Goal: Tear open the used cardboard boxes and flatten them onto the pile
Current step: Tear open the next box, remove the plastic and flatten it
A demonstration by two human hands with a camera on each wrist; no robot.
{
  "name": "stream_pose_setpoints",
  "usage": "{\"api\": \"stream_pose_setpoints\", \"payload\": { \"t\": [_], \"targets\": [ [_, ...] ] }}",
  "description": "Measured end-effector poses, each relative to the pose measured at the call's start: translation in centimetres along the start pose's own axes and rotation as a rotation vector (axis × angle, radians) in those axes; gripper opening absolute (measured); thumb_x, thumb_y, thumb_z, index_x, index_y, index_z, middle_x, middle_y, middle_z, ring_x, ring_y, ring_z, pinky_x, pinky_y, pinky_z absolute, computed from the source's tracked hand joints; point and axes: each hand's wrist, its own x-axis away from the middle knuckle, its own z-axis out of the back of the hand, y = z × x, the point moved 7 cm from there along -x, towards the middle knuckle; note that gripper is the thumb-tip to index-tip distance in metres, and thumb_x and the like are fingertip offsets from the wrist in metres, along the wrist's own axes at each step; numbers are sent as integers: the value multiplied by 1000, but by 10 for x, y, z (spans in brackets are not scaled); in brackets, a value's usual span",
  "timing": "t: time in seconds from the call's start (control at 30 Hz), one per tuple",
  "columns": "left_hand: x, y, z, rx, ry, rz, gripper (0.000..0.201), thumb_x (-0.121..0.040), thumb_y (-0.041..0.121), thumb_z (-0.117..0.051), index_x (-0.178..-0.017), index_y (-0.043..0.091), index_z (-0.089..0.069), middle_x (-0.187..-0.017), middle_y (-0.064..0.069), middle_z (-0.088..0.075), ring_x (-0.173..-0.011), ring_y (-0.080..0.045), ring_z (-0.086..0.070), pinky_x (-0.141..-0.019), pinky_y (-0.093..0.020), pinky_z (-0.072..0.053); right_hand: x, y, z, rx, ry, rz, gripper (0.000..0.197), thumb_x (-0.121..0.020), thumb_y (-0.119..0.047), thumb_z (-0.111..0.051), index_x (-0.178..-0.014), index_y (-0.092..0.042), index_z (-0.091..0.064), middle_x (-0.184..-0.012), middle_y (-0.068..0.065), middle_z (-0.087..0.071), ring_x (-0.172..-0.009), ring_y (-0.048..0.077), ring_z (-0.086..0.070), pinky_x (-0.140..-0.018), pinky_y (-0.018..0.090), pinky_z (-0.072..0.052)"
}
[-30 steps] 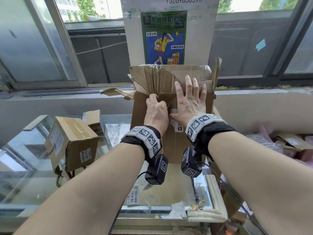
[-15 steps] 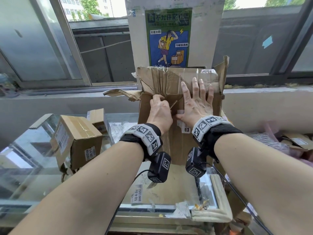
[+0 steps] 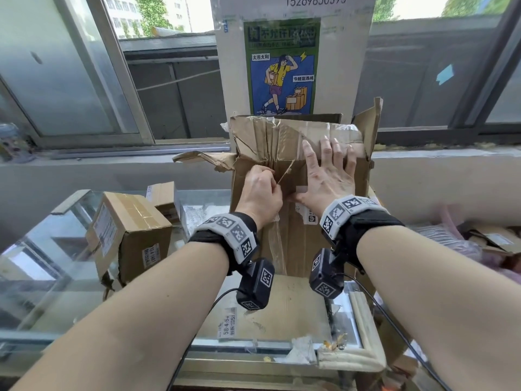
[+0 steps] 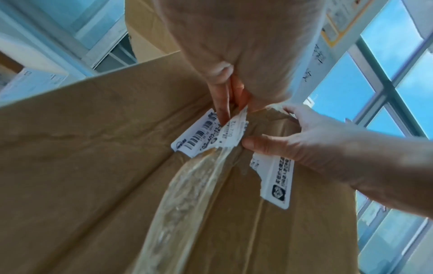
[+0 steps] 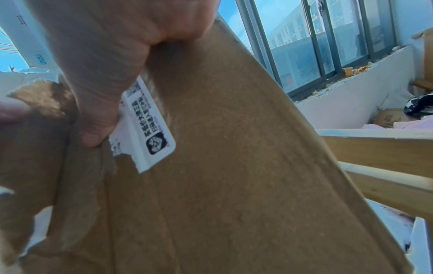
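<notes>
A tall brown cardboard box [image 3: 296,244] stands upright on the glass counter, its top flaps torn and creased. My left hand [image 3: 260,190] pinches a strip of clear tape [image 3: 284,172] at the box's middle seam. In the left wrist view the fingers [image 4: 222,103] grip that tape [image 4: 187,185] together with a torn piece of white label. My right hand [image 3: 328,170] lies flat on the box face with fingers spread up to the flap fold. Its thumb [image 5: 98,129] presses beside the torn white label [image 5: 150,129].
A smaller taped box [image 3: 129,235] and another small one [image 3: 162,197] sit on the glass counter [image 3: 42,263] to the left. Flat cardboard [image 3: 282,314] lies under the tall box. A poster board [image 3: 282,66] stands behind it. Loose packaging [image 3: 479,241] is heaped at the right.
My left hand has drawn a thin strip of tape a little away from the seam. The right hand stays pressed flat on the box.
</notes>
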Motion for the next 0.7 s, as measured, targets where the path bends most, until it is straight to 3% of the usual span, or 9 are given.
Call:
{"api": "stream_pose_setpoints", "payload": {
  "t": [0.1, 0.23, 0.33, 0.47, 0.6, 0.7],
  "targets": [
    [-2, 4, 1, -98, -10, -6, 12, -84, 19, -60, -84, 7, -60, -111, -11, -50, -107, -24, -45, -93, -29, -41, 3, -4, 0, 8, -4, 1, 108, -74, -61, -64, -150, -24, 4, -156, 14, 3, -145, 34, 5, -115, 51, 8],
    [-5, 18, 3, -239, -6, -6, 36, -75, 35, -64, -99, 12, -52, -110, -7, -45, -105, -22, -42, -85, -31, -43, 6, -5, -1, 7, 7, -6, 102, -78, -49, -63, -150, -22, 2, -155, 16, 2, -144, 35, 3, -115, 53, 6],
    [-6, 27, 5, -296, 58, -14, 42, -77, 40, -63, -105, 11, -48, -111, -7, -45, -105, -23, -43, -84, -32, -42, 10, -7, -2, -1, 34, -7, 92, -83, -40, -60, -150, -22, 1, -154, 16, 0, -143, 35, 1, -114, 54, 6],
    [-11, 32, 7, -302, 77, -6, 38, -81, 31, -63, -108, 8, -49, -115, -11, -45, -109, -26, -42, -91, -32, -39, 11, -7, -4, -12, 53, -7, 89, -85, -39, -58, -150, -22, -2, -154, 17, -2, -143, 36, -1, -114, 54, 6],
    [-11, 40, 8, -278, 91, -86, 20, -82, 6, -54, -102, 2, -56, -113, -15, -46, -105, -29, -44, -92, -33, -41, 8, -5, -4, -19, 31, -14, 98, -79, -47, -65, -150, -24, -2, -153, 15, -3, -142, 34, -3, -114, 55, 3],
    [-9, 37, 14, -290, 113, -98, 22, -78, 7, -59, -100, 2, -58, -111, -15, -48, -102, -28, -44, -89, -31, -38, 8, -2, -1, -48, 30, -25, 105, -71, -56, -68, -149, -27, -5, -150, 13, -7, -140, 33, -5, -113, 53, 3]
  ]
}}
